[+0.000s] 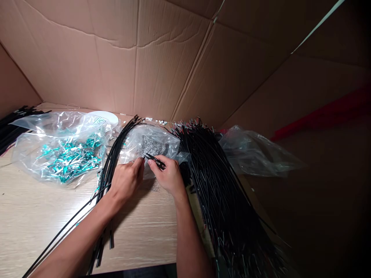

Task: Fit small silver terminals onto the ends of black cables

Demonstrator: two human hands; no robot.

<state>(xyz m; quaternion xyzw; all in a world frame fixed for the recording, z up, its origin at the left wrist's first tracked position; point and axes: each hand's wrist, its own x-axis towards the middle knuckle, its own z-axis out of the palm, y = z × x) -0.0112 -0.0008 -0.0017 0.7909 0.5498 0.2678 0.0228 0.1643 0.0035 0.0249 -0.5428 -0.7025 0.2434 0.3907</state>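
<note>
Cardboard wall (116, 69) behind, pale wood table (34, 216) below. Big bundle of black cables (214, 173) runs down the right side, wire ends at top. Clear bag with teal and silver strips (74, 156) on the left; crumpled clear bag (255, 150) beyond the big bundle. Smaller cable bunch (111, 158) curves down behind left forearm. Middle bag of grey clippings (153, 144) sits just past the hands.

Left hand (127, 177): thumb and finger pinched on a thin dark strand (144, 157); rest of it hidden by the hand. Right hand (169, 173): closed round black snips (156, 161), over the bag's near edge, blades at left fingertips. Cut contact too small to tell.
</note>
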